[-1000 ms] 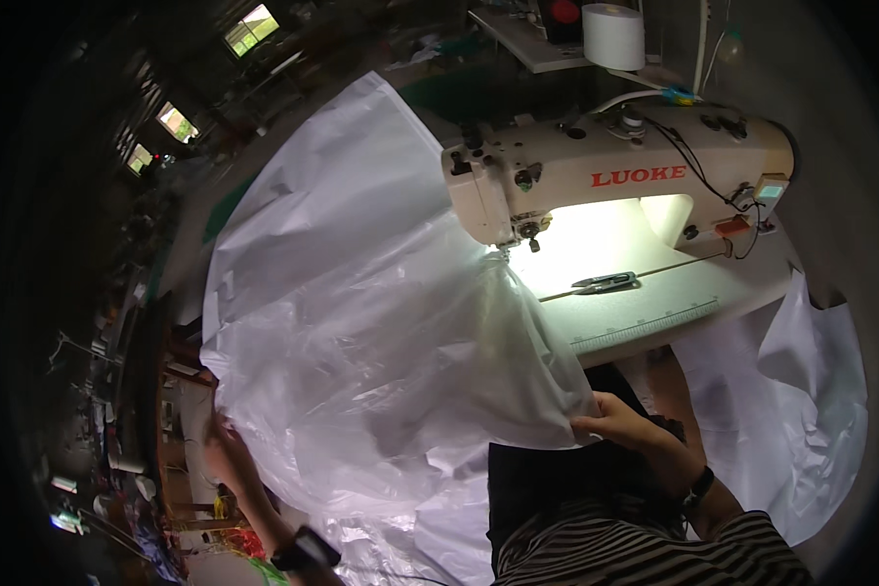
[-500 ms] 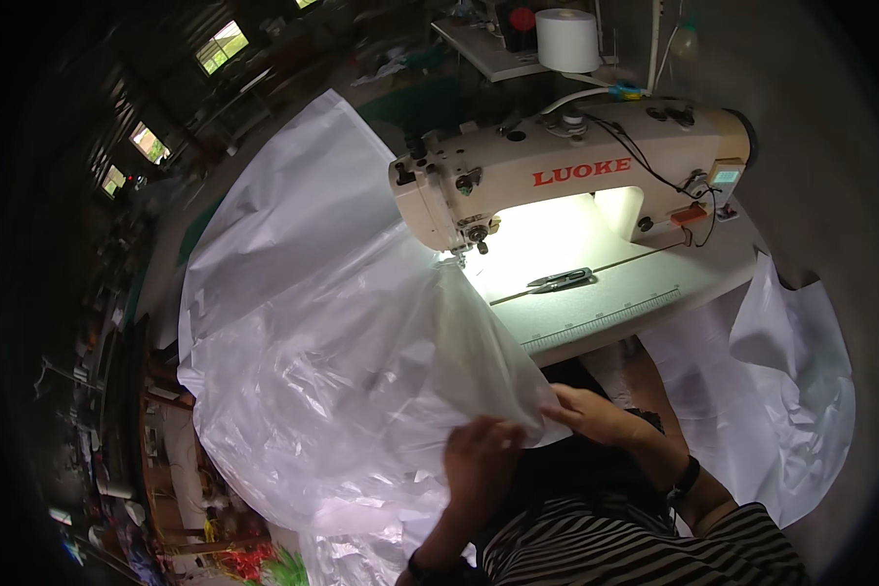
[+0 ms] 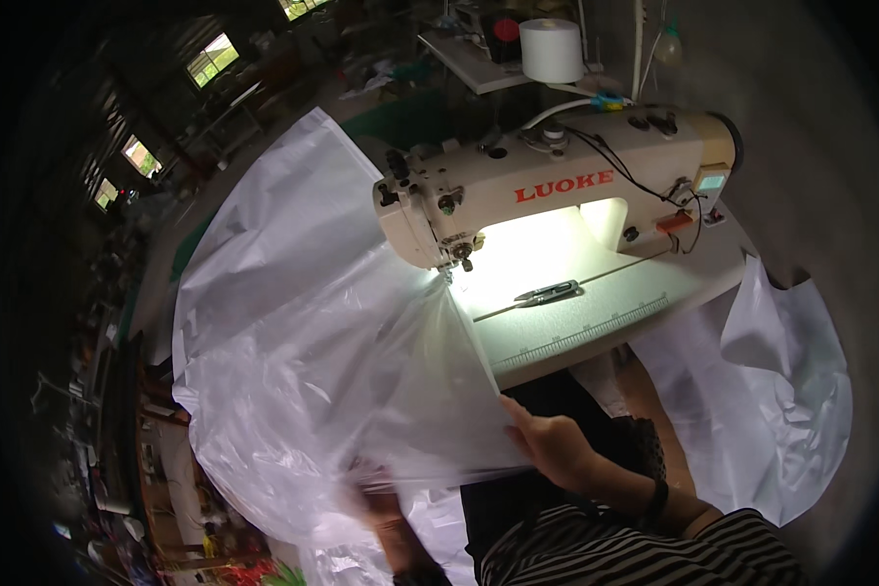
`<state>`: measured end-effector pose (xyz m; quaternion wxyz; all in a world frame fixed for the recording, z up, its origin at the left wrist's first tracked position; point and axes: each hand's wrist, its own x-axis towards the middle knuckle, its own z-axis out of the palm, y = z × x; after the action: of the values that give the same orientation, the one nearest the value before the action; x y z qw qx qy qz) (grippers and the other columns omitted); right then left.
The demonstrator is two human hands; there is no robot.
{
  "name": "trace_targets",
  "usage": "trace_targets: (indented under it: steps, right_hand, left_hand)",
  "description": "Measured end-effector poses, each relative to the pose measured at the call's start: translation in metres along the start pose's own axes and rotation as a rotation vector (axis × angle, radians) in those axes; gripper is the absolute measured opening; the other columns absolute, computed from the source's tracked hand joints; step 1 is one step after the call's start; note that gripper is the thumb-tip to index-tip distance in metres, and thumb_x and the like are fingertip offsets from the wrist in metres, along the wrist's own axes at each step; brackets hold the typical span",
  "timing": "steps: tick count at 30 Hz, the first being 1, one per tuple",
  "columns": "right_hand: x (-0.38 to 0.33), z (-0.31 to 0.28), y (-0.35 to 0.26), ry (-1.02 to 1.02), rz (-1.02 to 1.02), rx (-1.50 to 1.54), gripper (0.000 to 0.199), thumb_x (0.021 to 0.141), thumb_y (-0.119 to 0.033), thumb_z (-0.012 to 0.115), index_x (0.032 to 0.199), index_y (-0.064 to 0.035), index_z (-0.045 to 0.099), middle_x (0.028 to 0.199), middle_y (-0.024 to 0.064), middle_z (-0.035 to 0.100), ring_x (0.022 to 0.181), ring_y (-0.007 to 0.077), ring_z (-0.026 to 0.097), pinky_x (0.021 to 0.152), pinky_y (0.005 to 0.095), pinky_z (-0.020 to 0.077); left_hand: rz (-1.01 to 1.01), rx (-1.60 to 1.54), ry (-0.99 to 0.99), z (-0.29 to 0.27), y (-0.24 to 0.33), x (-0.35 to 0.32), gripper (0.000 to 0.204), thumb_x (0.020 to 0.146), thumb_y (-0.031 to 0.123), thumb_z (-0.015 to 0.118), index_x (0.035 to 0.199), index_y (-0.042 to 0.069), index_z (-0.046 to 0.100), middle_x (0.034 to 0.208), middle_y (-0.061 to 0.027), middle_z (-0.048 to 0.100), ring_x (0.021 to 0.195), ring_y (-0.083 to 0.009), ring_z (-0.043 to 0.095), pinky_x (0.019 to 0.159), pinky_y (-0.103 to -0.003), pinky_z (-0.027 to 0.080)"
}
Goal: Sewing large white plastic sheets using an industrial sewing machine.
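A large sheet of thin, shiny white plastic (image 3: pixel 293 342) spreads over the left of the sewing table and hangs down toward my lap. Its right part runs under the needle area of a white sewing machine (image 3: pixel 547 176), whose lamp lights the bed. My right hand (image 3: pixel 554 447) pinches the sheet's right edge, just below the table's front edge. Lower left, my left hand (image 3: pixel 373 488) is at the sheet's lower part; motion smears its fingers and the plastic partly covers them. Thread snips (image 3: pixel 549 293) lie on the machine bed, apart from both hands.
More white sheeting (image 3: pixel 786 391) hangs at the right beyond my leg. A white thread cone (image 3: pixel 552 51) stands behind the machine. A ruler scale (image 3: pixel 586 330) runs along the table's front. Wooden framing and clutter (image 3: pixel 166 488) lie at the lower left.
My left hand has moved left and down, away from my right hand. The right hand has shifted slightly left, still on the edge, and the sheet between them is drawn wider.
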<state>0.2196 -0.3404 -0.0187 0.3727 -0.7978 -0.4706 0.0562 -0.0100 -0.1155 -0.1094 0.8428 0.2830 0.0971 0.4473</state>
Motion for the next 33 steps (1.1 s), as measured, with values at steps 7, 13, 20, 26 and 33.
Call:
trace_targets:
  steps: [7, 13, 20, 26, 33]
  right_hand:
    - [0.003, 0.021, 0.005, -0.065, -0.013, -0.193, 0.049, 0.086, -0.010, 0.060, 0.133, 0.0020, 0.050, 0.060, 0.0070, 0.062, 0.049, 0.0215, 0.063, 0.045, 0.0323, 0.0489]
    - [0.051, 0.048, -0.004, -0.115, -0.047, -0.487, 0.055, 0.081, -0.013, 0.062, 0.132, 0.0062, 0.049, 0.055, 0.0047, 0.061, 0.048, 0.0187, 0.063, 0.046, 0.0309, 0.0481]
    - [0.072, 0.035, -0.001, -0.164, -0.046, -0.557, 0.058, 0.080, -0.013, 0.062, 0.133, 0.0061, 0.049, 0.055, 0.0053, 0.061, 0.050, 0.0208, 0.064, 0.044, 0.0333, 0.0486]
    - [0.063, 0.034, 0.000, -0.151, -0.042, -0.626, 0.053, 0.079, -0.010, 0.061, 0.129, 0.0043, 0.055, 0.051, 0.0004, 0.057, 0.045, 0.0161, 0.061, 0.041, 0.0285, 0.0446]
    - [0.103, 0.047, 0.014, -0.041, -0.044, -0.677, 0.047, 0.080, -0.008, 0.060, 0.127, -0.0008, 0.059, 0.052, -0.0013, 0.059, 0.046, 0.0155, 0.062, 0.039, 0.0293, 0.0447]
  left_hand:
    - [0.265, 0.551, 0.236, 0.044, 0.068, 0.019, 0.050, 0.097, 0.037, 0.054, 0.136, 0.005, 0.051, 0.132, -0.0100, 0.057, 0.120, -0.0224, 0.054, 0.102, -0.037, 0.042]
    - [0.134, 0.301, -0.217, -0.122, 0.139, 0.073, 0.040, 0.103, 0.028, 0.045, 0.134, 0.004, 0.054, 0.130, -0.0067, 0.060, 0.113, -0.0150, 0.059, 0.097, -0.030, 0.046]
    - [0.313, 0.560, 0.389, -0.040, 0.084, 0.107, 0.051, 0.104, 0.030, 0.034, 0.143, -0.001, 0.040, 0.144, -0.0147, 0.048, 0.133, -0.0258, 0.045, 0.114, -0.041, 0.034]
    - [0.252, 0.622, 0.478, -0.013, 0.081, 0.083, 0.049, 0.104, 0.031, 0.042, 0.141, -0.001, 0.044, 0.139, -0.0118, 0.051, 0.125, -0.0225, 0.051, 0.105, -0.036, 0.040]
    - [0.262, 0.535, 0.293, -0.021, 0.089, 0.129, 0.038, 0.103, 0.029, 0.048, 0.130, 0.004, 0.055, 0.107, -0.0016, 0.062, 0.087, -0.0129, 0.056, 0.076, -0.030, 0.044]
